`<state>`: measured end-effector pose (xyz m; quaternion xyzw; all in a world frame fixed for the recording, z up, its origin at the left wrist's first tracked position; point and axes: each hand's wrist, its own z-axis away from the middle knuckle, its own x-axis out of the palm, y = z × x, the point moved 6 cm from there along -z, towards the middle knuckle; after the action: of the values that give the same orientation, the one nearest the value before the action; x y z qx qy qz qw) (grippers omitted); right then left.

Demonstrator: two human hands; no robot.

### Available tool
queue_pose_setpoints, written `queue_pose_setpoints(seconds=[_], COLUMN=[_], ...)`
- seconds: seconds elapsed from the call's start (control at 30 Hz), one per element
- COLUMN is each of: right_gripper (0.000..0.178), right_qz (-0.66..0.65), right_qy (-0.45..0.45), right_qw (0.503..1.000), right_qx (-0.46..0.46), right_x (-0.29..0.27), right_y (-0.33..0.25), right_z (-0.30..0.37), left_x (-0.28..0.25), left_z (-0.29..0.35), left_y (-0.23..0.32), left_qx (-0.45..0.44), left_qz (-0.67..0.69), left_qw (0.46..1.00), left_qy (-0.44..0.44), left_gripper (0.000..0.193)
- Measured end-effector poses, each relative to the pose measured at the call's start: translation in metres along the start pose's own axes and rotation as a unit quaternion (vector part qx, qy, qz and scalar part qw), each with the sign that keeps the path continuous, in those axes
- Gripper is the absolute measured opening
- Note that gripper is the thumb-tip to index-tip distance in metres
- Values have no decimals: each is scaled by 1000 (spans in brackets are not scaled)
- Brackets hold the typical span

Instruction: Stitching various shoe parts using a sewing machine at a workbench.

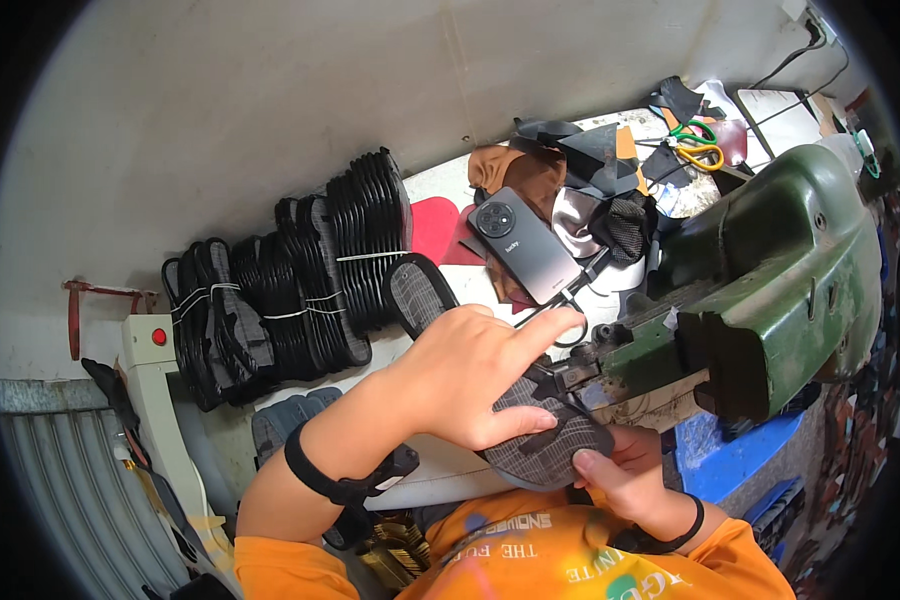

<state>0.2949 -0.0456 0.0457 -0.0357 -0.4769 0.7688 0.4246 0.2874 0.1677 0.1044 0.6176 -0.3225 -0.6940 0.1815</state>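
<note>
A dark grey sole-shaped piece with a line pattern and black edge [545,452] lies under the needle end of a green sewing machine [660,345]. My left hand [475,375] closes over its left side, thumb pressed on the patterned face and index finger reaching toward the machine's foot. My right hand [625,475] pinches the near edge, thumb on top and the other fingers mostly underneath. Beyond my left hand a rounded end of the same patterned material [420,290] shows; my hand hides whether it is one piece.
Bundles of black-edged soles [315,270], tied with white cord, stand at the left against the wall. A phone [525,245] with a cable lies behind the machine. Fabric scraps [595,160] and scissors [700,145] are at the back right. A light-coloured post with a red button [158,337] rises at left.
</note>
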Motion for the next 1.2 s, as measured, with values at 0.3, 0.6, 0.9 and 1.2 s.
queue_pose_setpoints(seconds=[0.3,0.6,0.9,1.2], right_gripper=[21,33,42,40], right_qz=[79,70,88,76], right_qy=[34,86,133,137], right_qw=[996,993,985,983], right_qx=[-8,-35,-59,-97], right_x=[6,17,20,18], right_y=[-11,-19,-21,-20], right_z=[-13,-34,-36,-37], left_x=[-11,-18,-6,17], left_z=[2,20,51,75], left_y=[-17,-26,-15,7], left_qx=[-25,-28,-113,-241], left_qz=[13,34,34,67], left_qw=[1000,995,980,944], left_qy=[-2,86,158,213], left_gripper=[71,42,35,34])
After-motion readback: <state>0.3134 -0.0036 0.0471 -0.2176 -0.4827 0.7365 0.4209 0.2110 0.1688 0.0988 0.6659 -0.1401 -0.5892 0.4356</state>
